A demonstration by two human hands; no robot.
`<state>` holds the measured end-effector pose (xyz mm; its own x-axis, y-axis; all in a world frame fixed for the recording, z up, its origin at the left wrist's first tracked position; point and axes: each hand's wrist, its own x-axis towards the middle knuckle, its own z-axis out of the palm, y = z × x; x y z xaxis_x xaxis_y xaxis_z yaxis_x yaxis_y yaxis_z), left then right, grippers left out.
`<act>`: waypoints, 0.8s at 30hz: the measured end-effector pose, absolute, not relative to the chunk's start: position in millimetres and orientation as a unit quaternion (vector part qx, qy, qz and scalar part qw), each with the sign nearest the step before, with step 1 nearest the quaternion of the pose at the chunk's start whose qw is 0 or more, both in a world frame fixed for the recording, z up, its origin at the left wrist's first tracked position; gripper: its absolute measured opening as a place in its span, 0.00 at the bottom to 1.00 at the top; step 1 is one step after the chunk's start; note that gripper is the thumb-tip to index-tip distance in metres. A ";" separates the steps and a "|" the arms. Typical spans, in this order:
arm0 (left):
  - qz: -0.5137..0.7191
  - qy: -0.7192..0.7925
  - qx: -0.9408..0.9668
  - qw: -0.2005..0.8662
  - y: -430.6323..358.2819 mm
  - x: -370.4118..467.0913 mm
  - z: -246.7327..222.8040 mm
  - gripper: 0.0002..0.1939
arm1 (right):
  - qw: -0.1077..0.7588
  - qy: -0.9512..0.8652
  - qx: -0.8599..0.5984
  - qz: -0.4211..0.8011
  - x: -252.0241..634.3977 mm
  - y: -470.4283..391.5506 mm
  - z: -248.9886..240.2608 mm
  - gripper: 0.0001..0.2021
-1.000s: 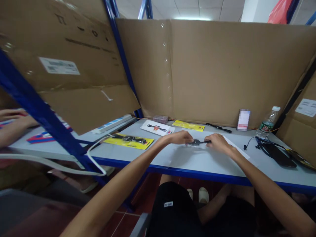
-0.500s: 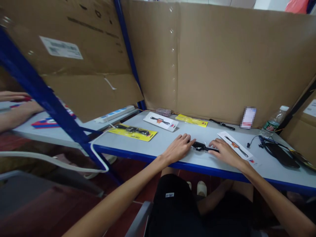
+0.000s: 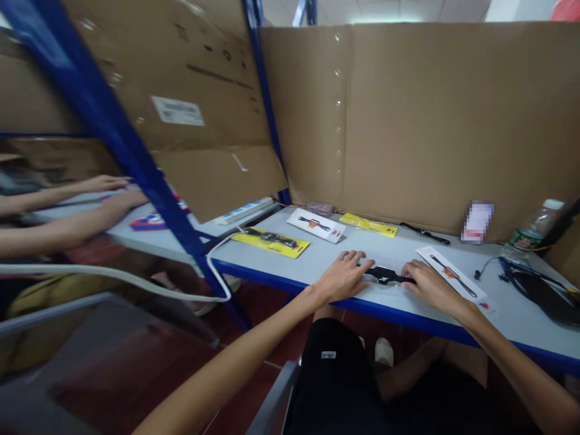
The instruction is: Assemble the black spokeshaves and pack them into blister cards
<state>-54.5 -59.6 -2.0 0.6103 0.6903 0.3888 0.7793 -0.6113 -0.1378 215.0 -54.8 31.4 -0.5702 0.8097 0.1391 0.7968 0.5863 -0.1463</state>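
A black spokeshave [image 3: 385, 275] lies crosswise near the front of the grey table [image 3: 281, 272], with clear plastic around its middle. My left hand [image 3: 345, 275] is closed on its left handle, fingers bent over it. At the other end, my right hand [image 3: 428, 283] grips the right handle with curled fingers. Just beyond my right hand is a white card [image 3: 453, 278] printed with a picture of a spokeshave. Farther left, a yellow card [image 3: 292, 243] carries another black spokeshave, and behind it lies a second white printed card [image 3: 316, 225].
At the back are a yellow package [image 3: 369, 224], a black bar-shaped tool [image 3: 425, 233] and a blurred-out phone [image 3: 477, 222]. A bottle [image 3: 528, 232], earphones [image 3: 492, 264] and a black pouch [image 3: 546, 294] occupy the right. A blue post [image 3: 131, 145] separates another person's arms [image 3: 72, 214] at left.
The camera has turned left, so the scene sits farther right and more of the neighbouring person shows. My right hand's fingers have closed more around the spokeshave's handle. The spokeshave stays between my hands.
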 end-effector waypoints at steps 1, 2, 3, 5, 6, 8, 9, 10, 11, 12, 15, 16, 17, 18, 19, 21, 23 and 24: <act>-0.147 -0.416 -0.886 0.146 -61.8 -53.9 -1.4 0.28 | 0.098 -0.886 -0.451 0.039 217.6 -51.0 28.3 0.05; -0.147 -0.415 -0.886 0.144 -64.0 -53.3 -1.0 0.31 | 0.096 -0.886 -0.451 0.040 219.7 -47.1 25.0 0.05; -0.151 -0.415 -0.887 0.138 -66.2 -52.8 -0.6 0.33 | 0.088 -0.887 -0.453 0.035 221.6 -43.4 21.9 0.04; -0.165 -0.419 -0.886 0.113 -69.4 -52.4 1.4 0.33 | 0.071 -0.894 -0.443 0.015 224.4 -37.5 16.4 0.04; -0.177 -0.427 -0.882 0.087 -69.9 -52.3 4.0 0.32 | 0.067 -0.899 -0.433 0.003 225.6 -35.7 14.4 0.06; -0.204 -0.456 -0.866 -0.018 -66.4 -51.7 13.3 0.29 | 0.074 -0.909 -0.409 -0.030 226.8 -33.8 12.0 0.08; -0.212 -0.468 -0.854 -0.086 -61.9 -51.0 20.0 0.26 | 0.082 -0.912 -0.399 -0.053 226.7 -33.5 11.7 0.09; -0.213 -0.478 -0.835 -0.169 -55.4 -49.7 27.3 0.23 | 0.089 -0.913 -0.390 -0.079 226.2 -33.2 12.0 0.10; -0.201 -0.476 -0.828 -0.218 -47.1 -47.6 34.5 0.19 | 0.093 -0.914 -0.381 -0.105 225.2 -32.9 12.7 0.10; -0.183 -0.467 -0.828 -0.252 -37.7 -44.8 41.0 0.16 | 0.094 -0.915 -0.371 -0.128 224.1 -32.4 13.8 0.10; -0.139 -0.446 -0.809 -0.356 -10.3 -34.4 50.0 0.05 | 0.090 -0.917 -0.347 -0.177 225.0 -30.4 18.2 0.10; -0.136 -0.443 -0.798 -0.385 -3.8 -31.6 49.2 0.03 | 0.092 -0.916 -0.340 -0.194 228.0 -29.9 19.7 0.11; -0.139 -0.442 -0.786 -0.409 0.6 -29.6 46.8 0.02 | 0.098 -0.914 -0.333 -0.211 233.0 -29.8 21.1 0.11; -0.150 -0.443 -0.773 -0.429 3.2 -28.6 43.2 0.03 | 0.107 -0.911 -0.328 -0.227 239.6 -30.2 22.3 0.11; -0.167 -0.444 -0.759 -0.445 4.0 -28.6 38.8 0.04 | 0.118 -0.908 -0.326 -0.237 247.6 -31.0 23.2 0.12; -0.213 -0.450 -0.729 -0.469 1.8 -30.8 29.7 0.04 | 0.148 -0.903 -0.334 -0.229 265.0 -34.3 23.6 0.14; -0.269 -0.459 -0.694 -0.485 -3.1 -33.3 22.0 0.04 | 0.194 -0.892 -0.364 -0.187 279.0 -40.0 21.9 0.14; -0.297 -0.463 -0.674 -0.492 -6.0 -33.8 18.8 0.05 | 0.221 -0.880 -0.389 -0.157 283.1 -43.8 20.5 0.14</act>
